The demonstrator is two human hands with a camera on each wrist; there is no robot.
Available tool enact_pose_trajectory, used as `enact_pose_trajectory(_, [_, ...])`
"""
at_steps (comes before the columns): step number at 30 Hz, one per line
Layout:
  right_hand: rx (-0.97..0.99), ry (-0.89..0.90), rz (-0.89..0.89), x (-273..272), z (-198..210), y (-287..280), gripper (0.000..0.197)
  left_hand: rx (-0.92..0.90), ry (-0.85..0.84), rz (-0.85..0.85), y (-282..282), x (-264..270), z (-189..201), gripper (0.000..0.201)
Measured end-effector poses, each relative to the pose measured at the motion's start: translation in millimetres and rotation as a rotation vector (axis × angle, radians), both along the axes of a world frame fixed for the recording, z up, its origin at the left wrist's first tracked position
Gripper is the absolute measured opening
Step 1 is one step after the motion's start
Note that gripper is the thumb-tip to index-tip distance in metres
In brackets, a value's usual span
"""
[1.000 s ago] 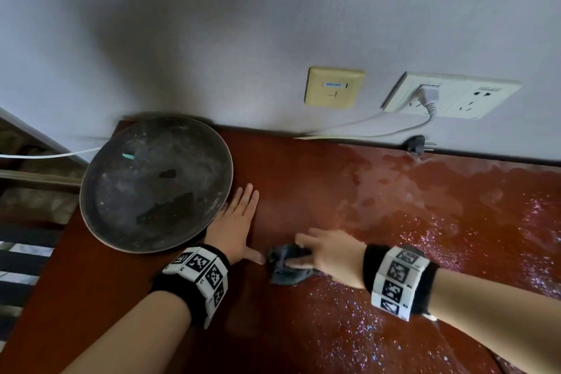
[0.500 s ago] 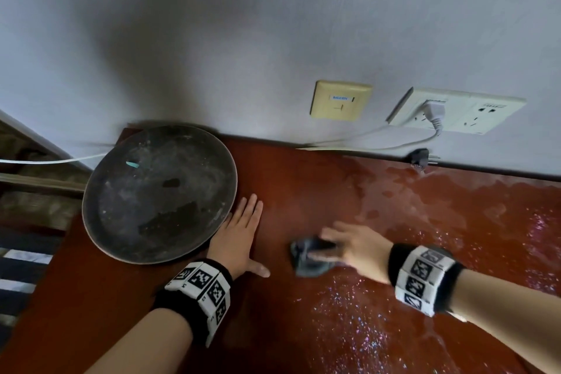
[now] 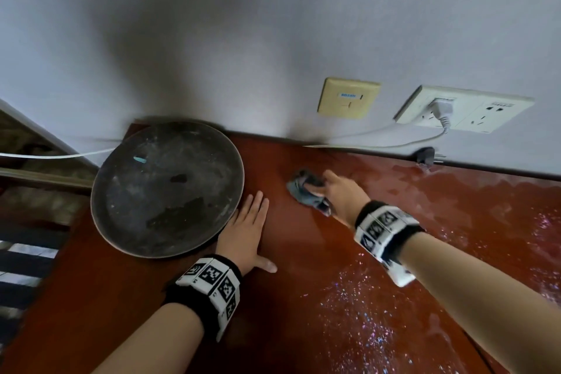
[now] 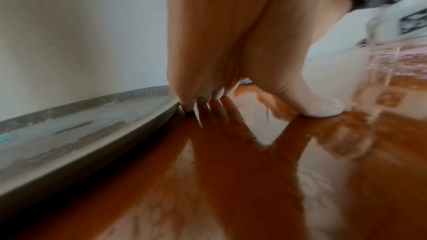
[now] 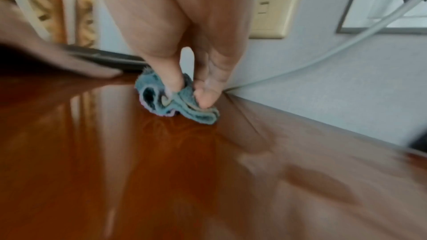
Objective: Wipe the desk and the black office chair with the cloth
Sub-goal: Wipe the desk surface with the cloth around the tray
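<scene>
A small crumpled blue-grey cloth (image 3: 303, 190) (image 5: 175, 101) lies on the glossy red-brown desk (image 3: 303, 297), a short way from the back wall. My right hand (image 3: 337, 194) (image 5: 189, 87) pinches the cloth between thumb and fingers and presses it on the desk. My left hand (image 3: 247, 231) (image 4: 219, 96) lies flat on the desk with straight fingers, right beside the rim of a round tray. The black office chair is not in view.
A large round dark metal tray (image 3: 167, 188) sits at the desk's back left corner. On the wall are a beige socket plate (image 3: 347, 97) and a white outlet (image 3: 464, 109) with a plugged white cable. A black plug (image 3: 425, 155) lies by the wall. The desk's right side glistens wet.
My right hand has slid the cloth from beside my left thumb away toward the back wall and a little rightward. The left hand has stayed flat by the tray.
</scene>
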State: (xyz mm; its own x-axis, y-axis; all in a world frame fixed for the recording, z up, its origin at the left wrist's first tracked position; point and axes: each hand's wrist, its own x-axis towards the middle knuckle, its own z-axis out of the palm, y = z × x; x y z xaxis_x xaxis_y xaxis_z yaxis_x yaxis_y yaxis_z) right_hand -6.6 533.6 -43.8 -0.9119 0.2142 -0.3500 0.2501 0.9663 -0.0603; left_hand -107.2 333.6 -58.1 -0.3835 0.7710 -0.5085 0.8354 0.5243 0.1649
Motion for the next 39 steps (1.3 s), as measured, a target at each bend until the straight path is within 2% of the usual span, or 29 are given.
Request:
enact_pose_trajectory(2, [-0.022, 0.024, -0.073, -22, -4, 1, 0.053, 0.003, 0.014, 0.021, -4, 3, -2, 0.127])
enact_pose_trajectory(4, [-0.005, 0.005, -0.019, -32, -6, -9, 0.055, 0.003, 0.040, 0.072, -9, 7, -3, 0.126])
enact_pose_trajectory(6, [0.006, -0.025, 0.188, -26, -6, -26, 0.060, -0.002, 0.041, 0.113, -13, 10, -4, 0.126])
enact_pose_trajectory(8, [-0.066, -0.017, 0.425, -11, -9, -40, 0.063, -0.006, 0.050, 0.121, -13, 10, -5, 0.126])
enact_pose_trajectory(10, [-0.094, -0.035, 0.521, -6, -6, -35, 0.065, -0.006, 0.048, 0.112, -12, 8, -5, 0.126])
enact_pose_trajectory(12, [-0.031, -0.026, 0.411, -16, -6, -14, 0.061, -0.008, 0.048, 0.108, -12, 8, -5, 0.126])
enact_pose_trajectory(15, [0.010, 0.057, 0.008, -28, -8, 10, 0.054, -0.008, 0.025, 0.123, -13, 8, -4, 0.126])
enact_pose_trajectory(16, [0.015, 0.058, -0.010, -25, -11, 6, 0.053, -0.007, 0.023, 0.125, -12, 9, -4, 0.126])
enact_pose_trajectory(17, [0.014, 0.045, 0.049, -18, -12, -4, 0.053, -0.007, 0.023, 0.121, -12, 9, -3, 0.126])
enact_pose_trajectory(20, [-0.106, -0.007, 0.409, 23, -8, -38, 0.058, -0.005, 0.023, 0.099, -14, 9, -1, 0.123])
enact_pose_trajectory(21, [-0.144, -0.001, 0.466, 33, -7, -40, 0.060, -0.004, 0.013, 0.086, -15, 9, 0, 0.123])
enact_pose_trajectory(22, [-0.151, 0.028, 0.467, 38, -7, -35, 0.061, -0.008, -0.001, 0.072, -17, 10, 0, 0.122])
enact_pose_trajectory(23, [-0.122, 0.034, 0.393, 40, -8, -25, 0.060, -0.013, -0.012, 0.055, -20, 12, 0, 0.121])
enact_pose_trajectory(26, [0.030, 0.025, -0.003, 35, -6, 3, 0.058, -0.021, -0.014, -0.001, -32, 16, 0, 0.121])
enact_pose_trajectory(28, [0.061, 0.027, -0.087, 37, -8, -3, 0.060, -0.018, -0.018, -0.021, -39, 18, -1, 0.121])
enact_pose_trajectory(31, [-0.011, 0.015, 0.115, 62, -7, -46, 0.062, 0.000, -0.026, -0.021, -42, 18, -3, 0.120])
enact_pose_trajectory(33, [-0.042, 0.053, 0.220, 89, -5, -75, 0.073, -0.004, -0.023, -0.032, -41, 17, -2, 0.120])
enact_pose_trajectory(35, [-0.052, 0.053, 0.260, 113, -7, -97, 0.080, -0.020, -0.016, -0.040, -40, 18, 0, 0.120])
enact_pose_trajectory(37, [-0.090, 0.009, 0.263, 121, -6, -106, 0.074, -0.031, -0.018, -0.037, -39, 19, 2, 0.119])
enact_pose_trajectory(39, [-0.144, -0.058, 0.193, 109, -2, -94, 0.062, -0.034, -0.016, -0.036, -38, 20, 2, 0.118])
